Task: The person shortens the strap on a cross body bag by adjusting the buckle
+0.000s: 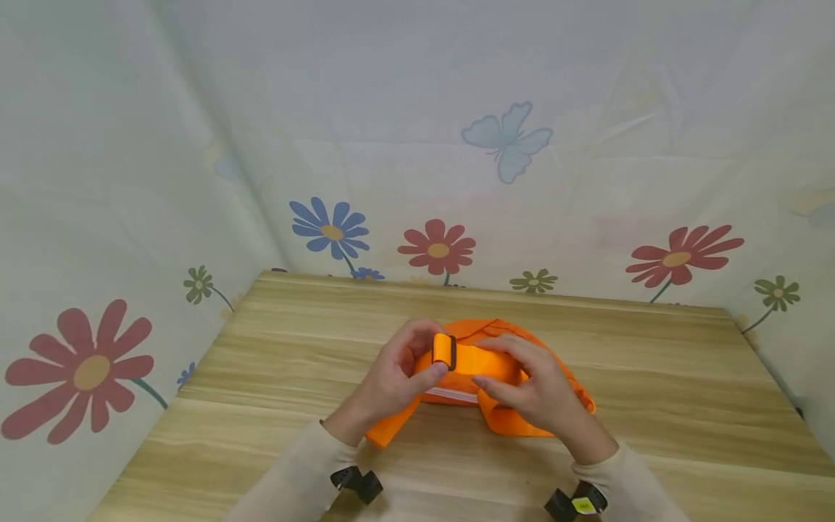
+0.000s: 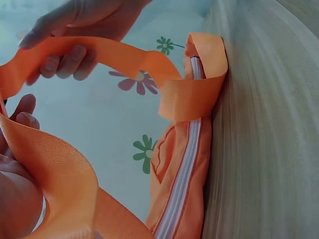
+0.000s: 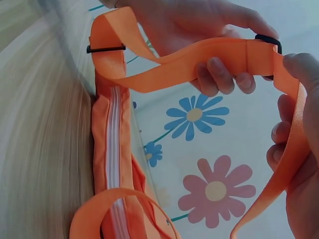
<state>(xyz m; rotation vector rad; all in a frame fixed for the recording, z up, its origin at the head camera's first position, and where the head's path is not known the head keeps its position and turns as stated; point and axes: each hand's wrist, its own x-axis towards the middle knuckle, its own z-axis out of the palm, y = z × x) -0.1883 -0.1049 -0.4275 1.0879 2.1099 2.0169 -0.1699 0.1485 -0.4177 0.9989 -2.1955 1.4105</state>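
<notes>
Pinching orange strap (image 1: 492, 362), left fingers (image 1: 417, 328) at black buckle (image 1: 453, 353), right fingers (image 1: 512, 346) farther along

At the lower centre of the frame we see a finely ribbed, woven cloth strap (image 1: 488, 361) with a smooth, plastic-looking buckle (image 1: 453, 352), and a bag (image 1: 479, 328) of thin, creased cloth. The counter (image 1: 313, 326) looks to us like smooth wood (grain real or printed, we cannot tell); the backdrop (image 1: 391, 109) above, matt, rumpled sheeting.

The bag (image 1: 479, 329) and strap (image 1: 491, 364) are orange, buckle (image 1: 453, 353) black, zip (image 2: 184, 172) white.
</notes>
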